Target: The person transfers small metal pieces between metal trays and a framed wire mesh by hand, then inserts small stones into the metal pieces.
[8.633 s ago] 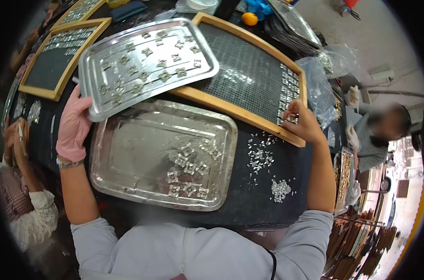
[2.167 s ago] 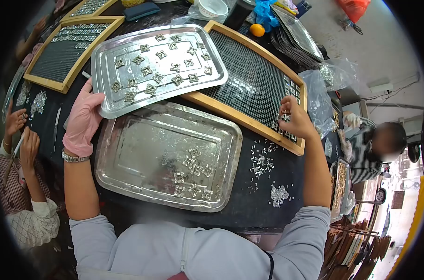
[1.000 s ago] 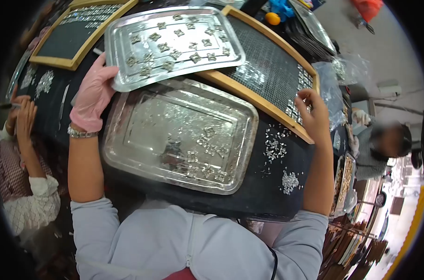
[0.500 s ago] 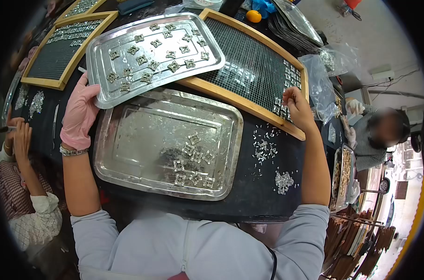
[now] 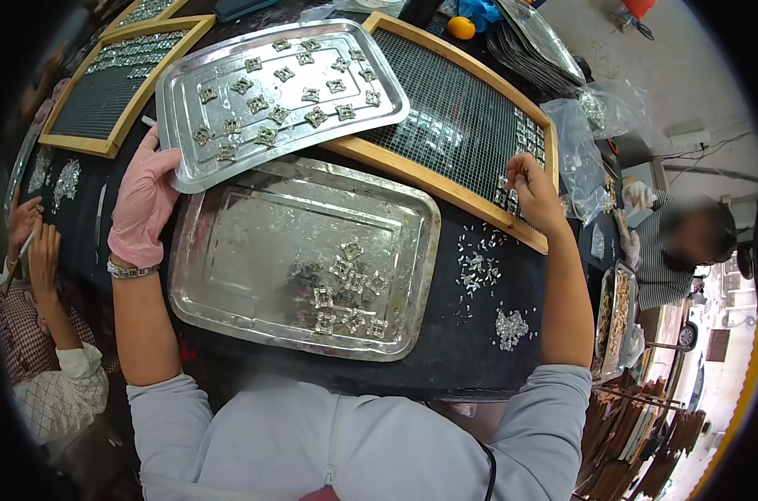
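My left hand (image 5: 143, 204), in a pink glove, grips the near left corner of a shiny metal tray (image 5: 174, 154), thumb on top. The tray is raised and tilted above a second metal tray (image 5: 220, 321). Rows of small square metal pieces (image 5: 315, 117) lie on the upper one. My right hand (image 5: 532, 188) is bare and closed in a pinch at the right end of a wood-framed mesh screen (image 5: 454, 125). Whatever is at its fingertips is too small to make out. Close by, clear square pieces (image 5: 527, 138) line the mesh.
Several clear square pieces (image 5: 345, 292) lie on the lower tray. Loose clear beads (image 5: 479, 267) and a bead pile (image 5: 511, 328) are on the dark table. Another framed screen (image 5: 103, 92) stands left. A person's hands (image 5: 40, 250) work at left; another person (image 5: 667, 242) is at right.
My right hand stays at the screen's right end, its fingers shifting only slightly. My left hand still holds the tray. The left co-worker's hands have moved; the view has shifted a little.
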Tool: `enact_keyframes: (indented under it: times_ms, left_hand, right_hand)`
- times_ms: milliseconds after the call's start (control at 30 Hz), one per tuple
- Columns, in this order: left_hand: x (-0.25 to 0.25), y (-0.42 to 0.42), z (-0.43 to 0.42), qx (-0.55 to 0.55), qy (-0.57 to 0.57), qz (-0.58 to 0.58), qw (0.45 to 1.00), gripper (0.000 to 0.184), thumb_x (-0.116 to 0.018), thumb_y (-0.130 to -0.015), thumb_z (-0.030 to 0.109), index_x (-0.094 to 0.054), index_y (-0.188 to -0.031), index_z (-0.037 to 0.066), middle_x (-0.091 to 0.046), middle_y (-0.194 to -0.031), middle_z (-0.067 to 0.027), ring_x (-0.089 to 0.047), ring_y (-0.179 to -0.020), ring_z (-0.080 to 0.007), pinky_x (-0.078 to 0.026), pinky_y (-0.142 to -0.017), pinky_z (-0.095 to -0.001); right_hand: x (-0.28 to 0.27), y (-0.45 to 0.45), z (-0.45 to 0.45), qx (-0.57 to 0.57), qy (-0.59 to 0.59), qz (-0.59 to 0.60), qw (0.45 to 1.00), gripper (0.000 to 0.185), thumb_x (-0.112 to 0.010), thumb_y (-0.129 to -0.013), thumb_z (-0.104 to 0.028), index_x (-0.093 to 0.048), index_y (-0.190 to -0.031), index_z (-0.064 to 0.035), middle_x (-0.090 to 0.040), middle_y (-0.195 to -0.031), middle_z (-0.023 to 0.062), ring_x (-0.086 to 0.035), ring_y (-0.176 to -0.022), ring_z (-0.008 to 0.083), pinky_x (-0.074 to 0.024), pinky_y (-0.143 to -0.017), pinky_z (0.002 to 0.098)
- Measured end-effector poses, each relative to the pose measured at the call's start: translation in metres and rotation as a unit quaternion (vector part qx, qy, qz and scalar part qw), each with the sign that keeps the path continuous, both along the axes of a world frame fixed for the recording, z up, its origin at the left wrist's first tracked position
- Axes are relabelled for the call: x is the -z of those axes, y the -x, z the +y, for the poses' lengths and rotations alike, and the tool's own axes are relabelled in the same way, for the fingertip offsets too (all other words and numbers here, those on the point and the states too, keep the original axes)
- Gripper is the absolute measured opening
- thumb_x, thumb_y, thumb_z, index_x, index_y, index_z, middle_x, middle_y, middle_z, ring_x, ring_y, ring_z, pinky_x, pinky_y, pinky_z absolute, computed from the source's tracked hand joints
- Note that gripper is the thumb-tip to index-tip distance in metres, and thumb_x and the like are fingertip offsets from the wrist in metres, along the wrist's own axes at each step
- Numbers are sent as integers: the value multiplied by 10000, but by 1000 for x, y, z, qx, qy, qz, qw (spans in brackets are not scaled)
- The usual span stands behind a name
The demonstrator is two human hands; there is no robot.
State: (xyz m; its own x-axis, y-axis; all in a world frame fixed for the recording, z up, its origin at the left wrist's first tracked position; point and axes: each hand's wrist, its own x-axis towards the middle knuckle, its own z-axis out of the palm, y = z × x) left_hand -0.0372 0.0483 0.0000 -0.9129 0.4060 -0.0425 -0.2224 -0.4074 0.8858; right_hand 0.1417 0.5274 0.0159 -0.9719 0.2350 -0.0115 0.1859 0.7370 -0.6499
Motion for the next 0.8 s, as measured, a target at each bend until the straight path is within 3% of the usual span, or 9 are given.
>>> enact_keyframes:
  times_ms: [567,800]
  left_hand:
    - [-1,-1,0,0,5,-4,1000,513,-440,-861,-67,-330,-1361,-39,-516,-1250,-122,-560,-1092,-196,-461,-956,-329]
    - [3,3,-2,15,-5,-3,1000,517,-456,-872,-45,-323,-1372,-32,-512,-1258,-125,-548,-1115,-197,-444,-978,-330]
  right_hand:
    - [1,-1,-1,-4,-16,-3,1000,196,-359,-875,72,-471,-1008,-19,-473,-801,35,-499,-750,114,-444,-727,266]
    - [-8,-5,2,19,19,67,997,184,-418,-873,63,-486,-1022,-21,-504,-830,35,-513,-780,111,-441,-733,252]
